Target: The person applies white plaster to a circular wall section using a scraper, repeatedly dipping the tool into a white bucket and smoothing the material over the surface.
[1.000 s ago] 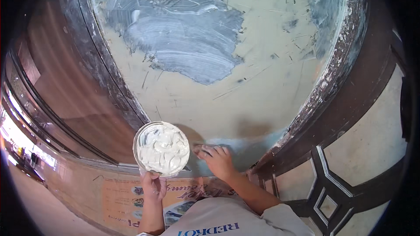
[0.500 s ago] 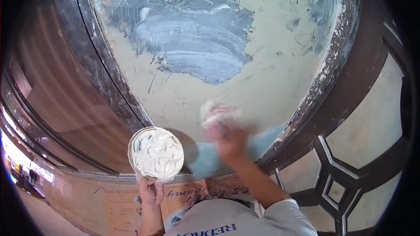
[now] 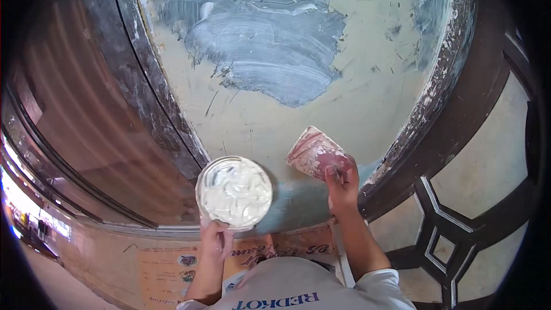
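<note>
My left hand grips a round shallow container of thick white paste from below, by its lower rim. My right hand has its thumb and fingers closed on a flat pinkish scraper, crusted with pale material, angled in front of the pale green wall panel. A broad blue-grey smeared patch covers the upper middle of that panel, and a bluish band runs along its bottom, partly behind the container.
Flaking frame edges border the panel. A brown glossy panel stands at the left, with a bright opening at the far left. A dark geometric grille with pale insets is at the right. A printed orange sheet lies below.
My right hand has risen and moved right from low beside the container, and the scraper now shows face-on. The container has shifted slightly right with my left hand.
</note>
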Demonstrator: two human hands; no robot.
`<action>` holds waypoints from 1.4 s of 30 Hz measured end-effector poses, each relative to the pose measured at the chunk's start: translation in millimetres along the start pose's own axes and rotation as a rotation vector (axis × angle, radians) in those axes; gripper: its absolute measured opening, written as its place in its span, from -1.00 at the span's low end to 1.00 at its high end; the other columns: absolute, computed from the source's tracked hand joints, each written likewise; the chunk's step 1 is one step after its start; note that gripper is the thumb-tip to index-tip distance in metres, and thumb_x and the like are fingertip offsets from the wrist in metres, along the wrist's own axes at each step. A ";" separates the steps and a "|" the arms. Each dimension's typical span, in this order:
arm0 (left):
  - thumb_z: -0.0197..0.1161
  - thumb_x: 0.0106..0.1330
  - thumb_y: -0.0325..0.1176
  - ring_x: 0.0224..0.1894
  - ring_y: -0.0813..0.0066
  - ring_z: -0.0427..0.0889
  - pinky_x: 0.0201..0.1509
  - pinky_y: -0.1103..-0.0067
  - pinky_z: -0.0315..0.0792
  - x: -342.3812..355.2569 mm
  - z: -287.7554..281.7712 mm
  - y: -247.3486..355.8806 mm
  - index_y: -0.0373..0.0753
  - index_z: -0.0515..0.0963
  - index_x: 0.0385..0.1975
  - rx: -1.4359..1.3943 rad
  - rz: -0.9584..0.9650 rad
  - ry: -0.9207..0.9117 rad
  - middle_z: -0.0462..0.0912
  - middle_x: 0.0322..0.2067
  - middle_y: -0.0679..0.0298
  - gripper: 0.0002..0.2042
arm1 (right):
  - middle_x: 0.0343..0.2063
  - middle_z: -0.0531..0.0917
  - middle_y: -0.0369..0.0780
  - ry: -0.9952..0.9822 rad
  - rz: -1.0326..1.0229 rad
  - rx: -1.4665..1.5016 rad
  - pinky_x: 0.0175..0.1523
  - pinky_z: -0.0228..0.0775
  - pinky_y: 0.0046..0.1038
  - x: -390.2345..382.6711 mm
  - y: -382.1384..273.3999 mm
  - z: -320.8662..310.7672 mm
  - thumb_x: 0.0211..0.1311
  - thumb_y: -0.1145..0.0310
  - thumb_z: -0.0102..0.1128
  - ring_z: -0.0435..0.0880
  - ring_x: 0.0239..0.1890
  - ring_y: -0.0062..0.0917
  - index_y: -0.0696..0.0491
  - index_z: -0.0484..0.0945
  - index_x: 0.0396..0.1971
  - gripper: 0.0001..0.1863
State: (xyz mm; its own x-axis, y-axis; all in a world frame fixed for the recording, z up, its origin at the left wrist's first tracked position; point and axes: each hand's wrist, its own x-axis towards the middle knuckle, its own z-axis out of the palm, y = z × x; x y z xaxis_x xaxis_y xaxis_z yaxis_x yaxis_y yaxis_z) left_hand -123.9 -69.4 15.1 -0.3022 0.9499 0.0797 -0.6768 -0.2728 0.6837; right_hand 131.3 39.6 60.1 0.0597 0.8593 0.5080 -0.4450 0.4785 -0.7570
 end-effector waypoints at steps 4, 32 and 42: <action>-0.04 -0.05 -0.58 0.28 0.01 0.36 0.32 0.14 0.35 3.2 9.0 -11.5 -0.28 0.10 0.34 0.063 -0.129 0.018 0.30 0.26 -0.01 -0.24 | -0.06 0.56 -0.22 -0.021 -0.022 -0.017 0.18 0.35 -0.48 -8.9 -4.2 6.5 0.38 0.52 0.06 0.53 0.01 -0.59 0.17 0.31 0.13 -0.65; -0.03 -0.09 -0.70 -0.20 0.49 0.47 -0.34 0.61 0.42 -26.2 75.3 -56.3 -0.05 0.01 0.35 0.054 0.058 0.126 0.39 0.08 0.18 -0.15 | -0.30 0.66 -0.06 -0.662 0.040 -0.893 -0.15 0.49 -0.36 57.6 -91.7 -13.8 0.08 0.40 0.25 0.66 -0.27 -0.21 0.08 0.54 -0.10 -0.67; -0.07 -0.08 -0.69 -0.04 0.30 0.57 -0.22 0.53 0.64 -38.6 76.5 -71.0 -0.15 0.08 0.36 -0.025 0.021 0.134 0.37 0.16 0.13 -0.18 | -0.27 0.66 -0.07 -0.728 -0.211 -0.916 -0.08 0.49 -0.35 82.3 -95.1 -15.7 -0.04 0.45 0.23 0.65 -0.21 -0.17 0.13 0.54 -0.14 -0.64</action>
State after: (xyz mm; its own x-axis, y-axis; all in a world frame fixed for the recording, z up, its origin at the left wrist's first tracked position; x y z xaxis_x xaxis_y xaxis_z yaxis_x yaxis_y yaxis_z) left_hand -12.8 -75.1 19.0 -0.4021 0.9156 -0.0054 -0.6859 -0.2973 0.6642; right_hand 192.6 67.7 167.4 -0.5983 0.5846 0.5480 0.3347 0.8037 -0.4920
